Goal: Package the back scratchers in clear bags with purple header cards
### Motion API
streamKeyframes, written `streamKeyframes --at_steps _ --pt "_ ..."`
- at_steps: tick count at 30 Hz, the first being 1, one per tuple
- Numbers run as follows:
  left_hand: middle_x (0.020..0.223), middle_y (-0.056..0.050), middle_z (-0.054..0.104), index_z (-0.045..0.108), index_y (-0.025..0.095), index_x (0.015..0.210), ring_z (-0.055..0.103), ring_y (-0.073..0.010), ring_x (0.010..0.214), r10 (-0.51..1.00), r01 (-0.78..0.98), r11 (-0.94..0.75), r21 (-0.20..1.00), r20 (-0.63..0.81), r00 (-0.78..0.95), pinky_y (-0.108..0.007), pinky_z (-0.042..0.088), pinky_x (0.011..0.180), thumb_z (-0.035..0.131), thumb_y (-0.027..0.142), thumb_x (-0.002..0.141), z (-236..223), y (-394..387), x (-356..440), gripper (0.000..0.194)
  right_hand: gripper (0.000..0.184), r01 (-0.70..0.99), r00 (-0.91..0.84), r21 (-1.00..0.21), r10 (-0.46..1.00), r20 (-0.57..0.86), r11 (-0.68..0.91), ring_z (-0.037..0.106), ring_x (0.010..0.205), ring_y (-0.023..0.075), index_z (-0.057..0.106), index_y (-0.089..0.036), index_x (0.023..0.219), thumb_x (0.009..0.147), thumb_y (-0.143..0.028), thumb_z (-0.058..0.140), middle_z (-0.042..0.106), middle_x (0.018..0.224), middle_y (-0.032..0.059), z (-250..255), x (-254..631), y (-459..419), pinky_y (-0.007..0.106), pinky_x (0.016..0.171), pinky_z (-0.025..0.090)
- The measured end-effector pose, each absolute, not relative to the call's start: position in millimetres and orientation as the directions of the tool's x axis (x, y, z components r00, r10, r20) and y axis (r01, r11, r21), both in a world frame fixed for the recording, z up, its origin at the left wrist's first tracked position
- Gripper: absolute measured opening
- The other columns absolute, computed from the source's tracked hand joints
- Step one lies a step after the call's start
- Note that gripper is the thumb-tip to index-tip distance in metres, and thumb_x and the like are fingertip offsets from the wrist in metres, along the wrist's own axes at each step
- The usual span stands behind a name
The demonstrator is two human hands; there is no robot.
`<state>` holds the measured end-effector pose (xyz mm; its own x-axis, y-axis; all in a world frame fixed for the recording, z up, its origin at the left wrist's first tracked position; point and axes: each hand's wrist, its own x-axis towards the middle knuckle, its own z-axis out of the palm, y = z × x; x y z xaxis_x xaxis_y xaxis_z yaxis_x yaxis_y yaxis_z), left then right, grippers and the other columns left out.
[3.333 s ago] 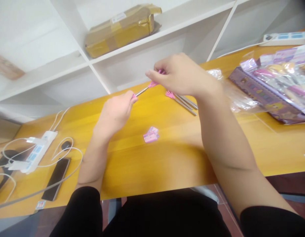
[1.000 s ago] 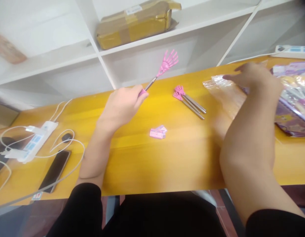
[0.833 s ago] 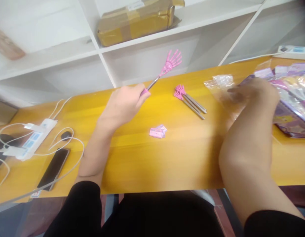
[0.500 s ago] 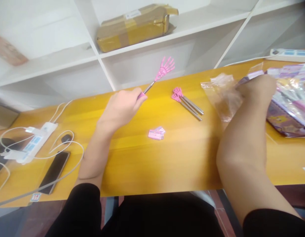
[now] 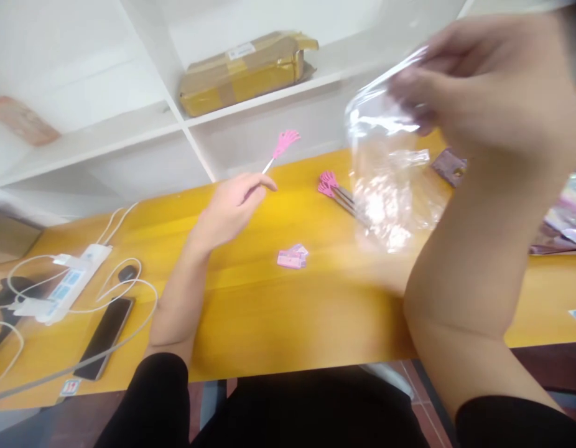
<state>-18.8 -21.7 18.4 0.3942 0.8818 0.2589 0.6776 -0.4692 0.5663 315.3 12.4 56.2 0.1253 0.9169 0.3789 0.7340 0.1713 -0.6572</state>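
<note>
My left hand is closed around the handle of a back scratcher. Its pink hand-shaped head and a bit of thin metal rod stick out past my fingers; the grip is hidden. Raised on the right, my right hand pinches the top edge of a clear plastic bag, which hangs down above the table. Several more back scratchers with pink heads and metal rods lie together on the table, their lower ends behind the bag. Small pink printed cards lie nearer to me.
At right, a purple printed box with wrapped items is partly behind my forearm. A power strip, white cables and a dark phone occupy the table's left. Behind stands a white shelf with a taped brown parcel.
My right hand has gone to the bags at right and lifted a clear plastic bag up and leftward. My left hand keeps the back scratcher, whose head has tilted and turned slightly.
</note>
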Motion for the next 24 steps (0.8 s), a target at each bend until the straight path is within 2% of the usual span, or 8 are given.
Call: streamKeyframes --at_steps 2,4,6,8,11,16,19,24 --pt "0.093 -0.003 0.067 0.078 0.024 0.124 0.052 -0.0155 0.069 0.875 0.518 -0.386 0.763 0.126 0.468 -0.031 0.048 0.068 0.050 0.037 0.111 16 -23 -18 0.033 0.009 0.367 -0.132 -0.825 0.902 0.412 0.430 0.062 0.070 0.0090 0.070 -0.014 0.106 0.104 -0.021 0.076 0.076 0.100 0.0122 61 277 2 0.024 0.064 0.051" --pt "0.090 -0.002 0.064 0.077 0.022 0.120 0.047 -0.0135 0.067 0.822 0.376 -0.326 0.868 0.063 0.566 -0.029 0.042 0.062 0.060 0.051 0.109 11 -23 -15 0.035 0.007 0.261 -0.215 -0.849 0.885 0.413 0.460 0.058 0.062 0.0090 0.069 -0.015 0.101 0.101 -0.014 0.076 0.071 0.083 0.0047 57 244 -2 0.024 0.057 0.046" --pt "0.093 -0.002 0.066 0.078 0.020 0.114 0.053 -0.0134 0.074 0.789 0.326 -0.334 0.884 0.073 0.609 -0.028 0.045 0.067 0.074 0.059 0.103 4 -23 -10 0.041 0.007 0.211 -0.256 -0.866 0.881 0.398 0.453 0.062 0.064 0.0099 0.069 -0.017 0.100 0.102 -0.016 0.076 0.072 0.083 0.0027 47 221 -1 0.024 0.059 0.048" --pt "0.099 -0.004 0.071 0.078 0.019 0.111 0.061 -0.0148 0.085 0.800 0.333 -0.360 0.872 0.105 0.591 -0.028 0.049 0.074 0.082 0.055 0.100 -3 -21 -4 0.038 0.009 0.165 -0.276 -0.875 0.873 0.402 0.455 0.062 0.065 0.0090 0.068 -0.019 0.098 0.103 -0.018 0.077 0.074 0.088 0.0020 37 208 1 0.024 0.060 0.047" --pt "0.099 -0.003 0.069 0.073 0.019 0.110 0.061 -0.0142 0.087 0.826 0.285 -0.343 0.895 0.143 0.545 -0.027 0.050 0.077 0.084 0.049 0.101 -11 -17 3 0.033 0.012 0.139 -0.264 -0.877 0.871 0.415 0.460 0.059 0.063 0.0082 0.068 -0.020 0.095 0.102 -0.020 0.079 0.076 0.090 0.0014 30 205 3 0.025 0.061 0.044" --pt "0.075 0.002 0.053 0.067 0.020 0.086 0.048 -0.0124 0.072 0.844 0.316 -0.288 0.904 0.084 0.530 -0.027 0.037 0.062 0.091 0.051 0.094 -9 -14 4 0.040 0.023 0.137 -0.229 -0.874 0.873 0.430 0.467 0.061 0.068 0.0115 0.066 -0.019 0.088 0.101 -0.028 0.083 0.073 0.083 0.0023 32 213 3 0.027 0.064 0.046" --pt "0.077 0.002 0.053 0.065 0.020 0.081 0.047 -0.0126 0.074 0.853 0.317 -0.311 0.896 0.116 0.508 -0.027 0.035 0.063 0.095 0.050 0.089 -9 -13 3 0.043 0.020 0.176 -0.327 -0.859 0.852 0.409 0.481 0.062 0.072 0.0132 0.069 -0.019 0.092 0.098 -0.028 0.086 0.072 0.083 0.0022 34 217 3 0.029 0.067 0.048" --pt "0.071 0.005 0.037 0.049 0.022 0.074 0.033 -0.0110 0.064 0.861 0.311 -0.303 0.901 0.119 0.495 -0.030 0.024 0.057 0.095 0.053 0.089 -10 -12 4 0.058 0.018 0.268 -0.397 -0.823 0.835 0.380 0.502 0.069 0.085 0.0172 0.074 -0.019 0.090 0.095 -0.028 0.088 0.075 0.092 0.0040 33 218 2 0.032 0.077 0.050"
